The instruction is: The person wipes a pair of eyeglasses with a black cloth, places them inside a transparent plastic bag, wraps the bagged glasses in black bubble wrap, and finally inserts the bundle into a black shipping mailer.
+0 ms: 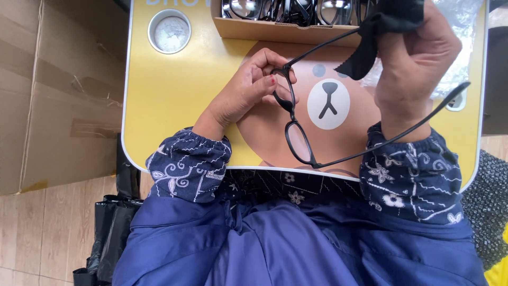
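The left hand (248, 87) pinches the upper lens rim of black glasses (296, 132), held over the middle of the yellow surface (169, 90). The right hand (418, 58) is closed on a black cloth (381, 32) near the far edge, just before a cardboard box (264, 29) of more glasses
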